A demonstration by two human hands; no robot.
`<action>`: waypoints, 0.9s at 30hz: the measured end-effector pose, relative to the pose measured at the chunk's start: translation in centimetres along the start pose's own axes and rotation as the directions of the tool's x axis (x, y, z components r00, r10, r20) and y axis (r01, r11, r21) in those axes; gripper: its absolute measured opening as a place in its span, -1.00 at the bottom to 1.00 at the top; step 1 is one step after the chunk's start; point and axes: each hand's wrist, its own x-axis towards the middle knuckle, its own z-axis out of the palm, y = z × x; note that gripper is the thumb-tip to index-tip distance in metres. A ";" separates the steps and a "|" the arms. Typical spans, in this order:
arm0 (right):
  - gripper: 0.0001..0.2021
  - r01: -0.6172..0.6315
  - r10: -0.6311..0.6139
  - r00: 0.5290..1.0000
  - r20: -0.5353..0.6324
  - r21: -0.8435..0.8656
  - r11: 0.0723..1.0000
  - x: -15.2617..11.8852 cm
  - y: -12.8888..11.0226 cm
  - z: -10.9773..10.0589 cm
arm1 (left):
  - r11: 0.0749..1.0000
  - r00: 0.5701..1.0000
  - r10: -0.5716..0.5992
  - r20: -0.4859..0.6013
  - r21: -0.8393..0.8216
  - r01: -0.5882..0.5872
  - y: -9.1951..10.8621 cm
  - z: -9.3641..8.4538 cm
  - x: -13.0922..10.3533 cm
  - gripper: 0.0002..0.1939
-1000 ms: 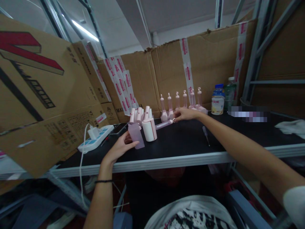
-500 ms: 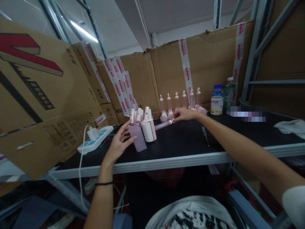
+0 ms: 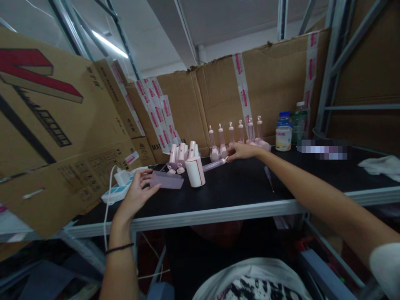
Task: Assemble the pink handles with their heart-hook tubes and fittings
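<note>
My left hand (image 3: 139, 192) grips one end of a translucent pinkish-purple sleeve (image 3: 168, 181), tilted nearly flat over the black tabletop. At its right stands a white and pink cylinder (image 3: 195, 171). Behind are pink cylindrical parts (image 3: 182, 153), with two small pink caps (image 3: 180, 168) in front of them. My right hand (image 3: 240, 151) pinches the ringed end of a clear pink tube (image 3: 214, 165), which lies low beside the white cylinder. Several upright pink pieces with ringed tops (image 3: 221, 141) stand in a row behind that hand.
A white power strip (image 3: 115, 194) with a plugged-in cable lies at the left. On the right are a screwdriver (image 3: 269, 178), a blue-capped bottle (image 3: 283, 132), a green bottle (image 3: 300, 120) and a white cloth (image 3: 380, 168). Cardboard walls (image 3: 215, 96) stand behind the table (image 3: 218, 214).
My left hand has moved left and tipped the sleeve from upright to nearly flat, uncovering the two small caps. My right hand stays in almost the same place with the tube.
</note>
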 end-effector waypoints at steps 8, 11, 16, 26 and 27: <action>-0.69 0.002 -0.002 1.000 0.003 0.013 1.000 0.1 0.3 0.1 | 0.946 0.992 -0.097 0.083 0.317 0.066 -3.7 -2.9 -0.1 -0.10; -0.69 0.019 -0.019 1.000 0.001 0.004 1.000 0.3 0.5 0.2 | 0.917 0.989 -0.111 0.103 0.395 0.062 -4.0 -3.0 -0.2 -0.10; -0.68 0.008 -0.009 1.000 0.009 0.013 1.000 0.2 0.3 0.1 | 0.897 0.994 -0.073 0.075 0.442 0.033 -3.0 -2.8 0.0 -0.10; -0.64 0.026 -0.026 0.999 0.024 -0.021 0.999 0.2 -0.1 0.8 | 0.978 0.982 0.188 -0.016 0.094 -0.186 4.7 7.7 -0.5 -0.40; -0.64 0.031 -0.031 0.999 0.027 -0.020 0.999 0.2 -0.2 0.9 | 0.984 0.985 0.171 -0.005 0.049 -0.171 4.7 9.1 -0.5 -0.35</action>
